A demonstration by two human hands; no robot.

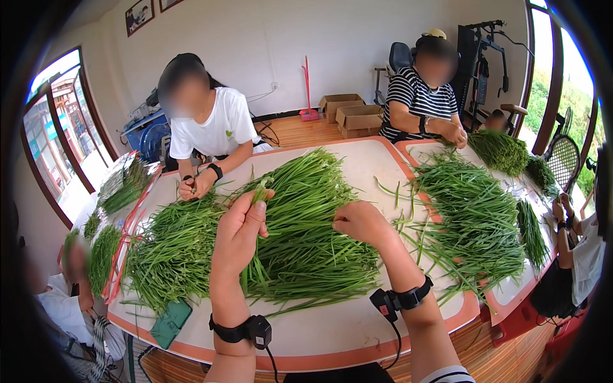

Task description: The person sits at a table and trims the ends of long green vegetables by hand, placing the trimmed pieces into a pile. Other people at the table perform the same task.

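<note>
My left hand (240, 229) is closed around a small bunch of long green stalks (261, 192), whose tops stick up above the thumb and whose lower ends hang down below the palm. My right hand (359, 222) hovers at the right part of the large middle heap of green stalks (306, 249), its fingers curled in; whether a stalk lies between the fingertips cannot be told. Both wrists wear black straps with small boxes and cables. Another heap of green stalks (177, 249) lies on the left, beside the middle one.
The table (335, 330) has an orange border. A green phone (171, 323) lies near its front left edge. A further heap (471, 220) covers the right side, with loose stalks around it. Across the table, a person in white (215, 119) and one in stripes (421, 100) handle stalks.
</note>
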